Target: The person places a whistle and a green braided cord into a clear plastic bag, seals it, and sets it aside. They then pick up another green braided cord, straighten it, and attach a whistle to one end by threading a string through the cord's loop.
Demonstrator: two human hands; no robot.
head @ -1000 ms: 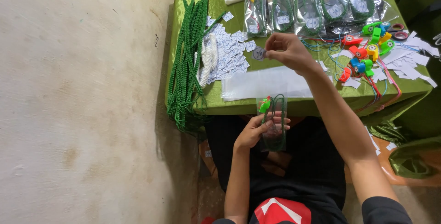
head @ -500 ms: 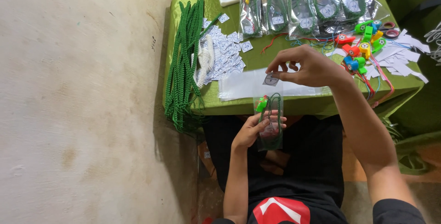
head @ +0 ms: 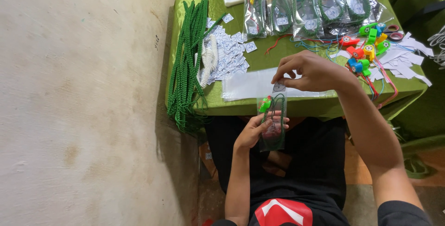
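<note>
Now right hand (head: 315,72) back from table, pinching small tag (head: 279,87) at bag (head: 272,122) mouth; left hand (head: 259,131) gripping bag, whistle (head: 265,104) already inside. Tag insertion underway.

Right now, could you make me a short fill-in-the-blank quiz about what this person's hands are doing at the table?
1. The left hand holds a clear ____ with a green whistle inside.
2. The right hand pinches a small paper ____ at the bag's top.
3. The cloth on the table is ____.
4. A bundle of green ____ hangs over the table's left edge.

Missing words: bag; tag; green; cords
</note>
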